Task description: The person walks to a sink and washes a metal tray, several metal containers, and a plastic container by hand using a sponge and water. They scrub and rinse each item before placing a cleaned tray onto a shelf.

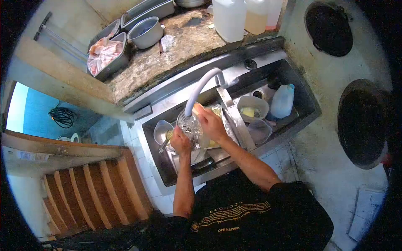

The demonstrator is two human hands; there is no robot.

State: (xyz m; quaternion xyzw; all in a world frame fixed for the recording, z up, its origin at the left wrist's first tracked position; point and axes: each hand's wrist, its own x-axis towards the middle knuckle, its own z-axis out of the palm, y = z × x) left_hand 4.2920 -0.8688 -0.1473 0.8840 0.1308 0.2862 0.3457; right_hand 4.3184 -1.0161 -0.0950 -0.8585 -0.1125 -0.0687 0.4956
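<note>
Both hands are over the left basin of a steel sink, under the grey curved faucet (202, 85). Between them is a shiny perforated piece (190, 127), perhaps a strainer or grater, with water running over it. My left hand (181, 142) is closed on its near left edge. My right hand (212, 124) is closed at its upper right side, fingertips partly hidden behind the faucet. Left of my left hand sits a clear jug (163, 131) with a whisk-like utensil (167, 137) beside it. Wet trays and a dark handle (202, 164) lie below my hands.
The right basin (307, 109) holds a plastic bowl (253, 106) with a yellow sponge, a clear container (260, 131) and a bluish jug (282, 101). On the stone counter stand large bottles (229, 21), a metal pot (145, 32) and a tray of bagged meat (104, 54). Stairs (94, 188) descend at left.
</note>
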